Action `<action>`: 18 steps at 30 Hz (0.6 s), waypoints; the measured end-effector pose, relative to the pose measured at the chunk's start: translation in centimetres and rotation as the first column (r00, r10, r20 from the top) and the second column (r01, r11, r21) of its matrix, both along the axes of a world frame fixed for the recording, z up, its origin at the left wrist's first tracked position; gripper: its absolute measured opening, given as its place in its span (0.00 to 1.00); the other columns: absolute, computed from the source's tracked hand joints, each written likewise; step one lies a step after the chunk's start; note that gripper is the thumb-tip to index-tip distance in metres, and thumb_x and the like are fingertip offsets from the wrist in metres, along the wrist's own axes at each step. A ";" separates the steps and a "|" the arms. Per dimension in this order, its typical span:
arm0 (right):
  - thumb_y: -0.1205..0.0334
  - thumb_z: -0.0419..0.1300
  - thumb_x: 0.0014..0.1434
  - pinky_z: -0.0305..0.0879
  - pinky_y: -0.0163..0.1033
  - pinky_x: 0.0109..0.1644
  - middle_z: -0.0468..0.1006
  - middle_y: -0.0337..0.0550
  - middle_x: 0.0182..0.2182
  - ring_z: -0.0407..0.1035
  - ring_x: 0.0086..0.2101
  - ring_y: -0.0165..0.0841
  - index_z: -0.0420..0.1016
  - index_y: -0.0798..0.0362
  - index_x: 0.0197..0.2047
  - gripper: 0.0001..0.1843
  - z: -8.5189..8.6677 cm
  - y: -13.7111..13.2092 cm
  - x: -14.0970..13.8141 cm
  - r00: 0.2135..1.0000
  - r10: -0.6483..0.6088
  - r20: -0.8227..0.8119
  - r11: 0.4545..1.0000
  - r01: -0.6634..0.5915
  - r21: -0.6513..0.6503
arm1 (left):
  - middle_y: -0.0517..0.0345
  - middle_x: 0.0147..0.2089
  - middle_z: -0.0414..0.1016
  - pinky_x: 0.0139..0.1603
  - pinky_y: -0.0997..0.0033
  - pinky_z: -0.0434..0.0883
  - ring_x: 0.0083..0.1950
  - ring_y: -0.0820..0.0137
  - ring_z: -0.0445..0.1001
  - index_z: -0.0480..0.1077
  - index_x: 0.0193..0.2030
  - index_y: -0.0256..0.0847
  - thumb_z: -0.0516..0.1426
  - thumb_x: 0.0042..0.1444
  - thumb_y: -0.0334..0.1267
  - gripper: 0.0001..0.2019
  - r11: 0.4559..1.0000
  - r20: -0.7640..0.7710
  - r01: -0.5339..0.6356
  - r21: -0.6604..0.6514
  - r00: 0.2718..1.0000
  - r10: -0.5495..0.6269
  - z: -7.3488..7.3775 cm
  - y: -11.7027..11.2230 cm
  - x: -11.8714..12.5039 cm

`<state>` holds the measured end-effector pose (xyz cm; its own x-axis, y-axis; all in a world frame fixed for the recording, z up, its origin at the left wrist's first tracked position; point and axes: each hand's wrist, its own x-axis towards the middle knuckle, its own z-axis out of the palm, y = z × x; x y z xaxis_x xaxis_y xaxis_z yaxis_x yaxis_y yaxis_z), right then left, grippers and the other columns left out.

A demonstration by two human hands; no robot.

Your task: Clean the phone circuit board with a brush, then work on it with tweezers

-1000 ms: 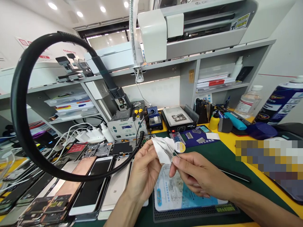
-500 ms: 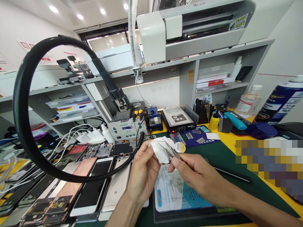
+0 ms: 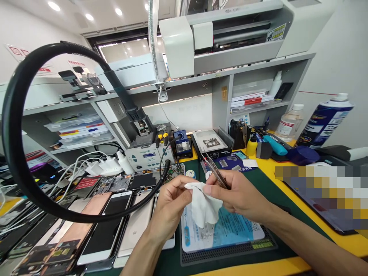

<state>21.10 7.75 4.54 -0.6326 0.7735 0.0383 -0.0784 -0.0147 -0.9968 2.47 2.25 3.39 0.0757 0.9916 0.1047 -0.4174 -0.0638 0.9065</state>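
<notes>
Over our green bench mat (image 3: 172, 264), our left hand (image 3: 169, 209) pinches a white cloth (image 3: 203, 205) tightly above a printed blue repair sheet (image 3: 230, 234), while our right hand (image 3: 240, 191) closes narrowly on slim tweezers (image 3: 215, 172), their tips already clear of the cloth.

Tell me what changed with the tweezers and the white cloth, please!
The tweezers came out of the white cloth and now point up and away, held in the right hand. The cloth sits lower, hanging from the left hand. The whole view tipped a little too. The phones and the soldering station stayed where they were.
</notes>
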 end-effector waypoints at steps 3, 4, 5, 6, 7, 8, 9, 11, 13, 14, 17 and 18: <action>0.49 0.67 0.59 0.44 0.29 0.17 0.54 0.23 0.14 0.45 0.14 0.19 0.69 0.53 0.32 0.17 -0.1 0.0 0.1 0.999 -0.040 -0.027 0.999 0.040 0.017 | 0.54 0.37 0.76 0.33 0.77 0.67 0.32 0.75 0.71 0.76 0.50 0.40 0.66 0.55 0.39 0.16 0.999 0.006 -0.022 -0.036 1.000 0.022 0.2 0.2 0.2; 0.49 0.66 0.60 0.45 0.29 0.16 0.54 0.23 0.14 0.45 0.14 0.19 0.68 0.53 0.33 0.17 -0.2 0.0 0.2 0.998 -0.055 -0.038 0.998 0.055 0.014 | 0.54 0.37 0.76 0.32 0.76 0.68 0.32 0.74 0.71 0.75 0.52 0.40 0.65 0.56 0.40 0.17 0.998 0.015 -0.020 -0.059 1.000 0.021 0.3 0.2 0.2; 0.49 0.66 0.60 0.45 0.28 0.16 0.54 0.23 0.14 0.45 0.13 0.19 0.68 0.52 0.33 0.16 -0.2 0.0 0.2 0.997 -0.069 -0.044 0.998 0.070 0.009 | 0.53 0.37 0.75 0.29 0.75 0.67 0.31 0.73 0.70 0.75 0.52 0.38 0.63 0.57 0.43 0.18 0.996 0.025 -0.012 -0.083 1.000 0.014 0.3 0.3 0.2; 0.50 0.66 0.60 0.46 0.28 0.16 0.55 0.23 0.14 0.45 0.13 0.19 0.68 0.52 0.33 0.16 -0.2 0.0 0.2 0.996 -0.079 -0.048 0.997 0.079 0.004 | 0.52 0.35 0.74 0.26 0.74 0.66 0.29 0.73 0.69 0.75 0.51 0.36 0.62 0.58 0.46 0.19 0.994 0.021 -0.001 -0.105 1.000 0.004 0.4 0.3 0.2; 0.51 0.67 0.59 0.46 0.28 0.16 0.55 0.23 0.14 0.46 0.13 0.19 0.68 0.52 0.33 0.16 -0.2 0.0 0.2 0.995 -0.082 -0.052 0.997 0.082 -0.003 | 0.53 0.33 0.73 0.23 0.75 0.64 0.28 0.73 0.67 0.76 0.49 0.35 0.61 0.58 0.49 0.20 0.993 0.000 0.004 -0.121 1.000 -0.004 0.4 0.3 0.3; 0.52 0.68 0.58 0.46 0.27 0.16 0.55 0.23 0.14 0.46 0.13 0.19 0.68 0.52 0.33 0.16 -0.1 0.0 0.2 0.995 -0.082 -0.057 0.997 0.081 -0.017 | 0.54 0.30 0.71 0.22 0.75 0.62 0.26 0.73 0.66 0.76 0.47 0.35 0.62 0.57 0.50 0.20 0.991 -0.033 -0.003 -0.131 0.999 -0.002 0.4 0.3 0.3; 0.52 0.69 0.57 0.46 0.27 0.15 0.55 0.23 0.15 0.46 0.13 0.18 0.68 0.52 0.33 0.16 -0.1 0.0 0.2 0.995 -0.079 -0.064 0.996 0.077 -0.038 | 0.56 0.28 0.70 0.21 0.76 0.61 0.26 0.74 0.64 0.77 0.45 0.34 0.63 0.57 0.49 0.19 0.991 -0.072 -0.021 -0.134 0.997 0.012 0.3 0.3 0.3; 0.52 0.70 0.55 0.45 0.27 0.15 0.55 0.23 0.16 0.44 0.13 0.18 0.68 0.52 0.33 0.17 0.1 0.1 0.3 0.994 -0.072 -0.084 0.993 0.063 -0.101 | 0.59 0.24 0.67 0.21 0.79 0.60 0.24 0.77 0.62 0.77 0.40 0.35 0.65 0.55 0.45 0.14 0.989 -0.138 -0.075 -0.125 0.989 0.058 0.2 0.4 0.3; 0.50 0.69 0.56 0.44 0.27 0.14 0.54 0.23 0.16 0.43 0.13 0.18 0.67 0.51 0.32 0.18 0.2 0.1 0.4 0.992 -0.077 -0.103 0.984 0.059 -0.169 | 0.61 0.23 0.66 0.21 0.80 0.59 0.24 0.78 0.60 0.77 0.36 0.35 0.65 0.56 0.43 0.11 0.987 -0.153 -0.116 -0.108 0.983 0.099 0.1 0.4 0.2; 0.49 0.69 0.56 0.43 0.27 0.14 0.53 0.23 0.16 0.42 0.13 0.18 0.66 0.51 0.32 0.18 0.2 0.2 0.5 0.991 -0.083 -0.110 0.979 0.060 -0.197 | 0.61 0.23 0.65 0.21 0.80 0.59 0.24 0.79 0.59 0.77 0.35 0.36 0.65 0.56 0.44 0.11 0.986 -0.155 -0.133 -0.098 0.981 0.117 0.0 0.3 0.2; 0.49 0.70 0.54 0.42 0.27 0.14 0.52 0.22 0.15 0.41 0.14 0.19 0.66 0.50 0.32 0.19 0.1 0.4 0.6 0.987 -0.103 -0.127 0.964 0.068 -0.256 | 0.62 0.22 0.64 0.21 0.80 0.59 0.24 0.78 0.60 0.78 0.35 0.36 0.65 0.56 0.44 0.12 0.984 -0.170 -0.164 -0.072 0.974 0.150 0.0 0.3 0.1; 0.49 0.71 0.53 0.41 0.27 0.14 0.51 0.22 0.15 0.40 0.14 0.19 0.66 0.50 0.32 0.19 0.1 0.4 0.6 0.986 -0.108 -0.130 0.961 0.070 -0.269 | 0.62 0.22 0.64 0.21 0.79 0.59 0.24 0.78 0.60 0.78 0.35 0.36 0.65 0.56 0.45 0.12 0.983 -0.178 -0.171 -0.063 0.971 0.158 0.0 0.3 0.1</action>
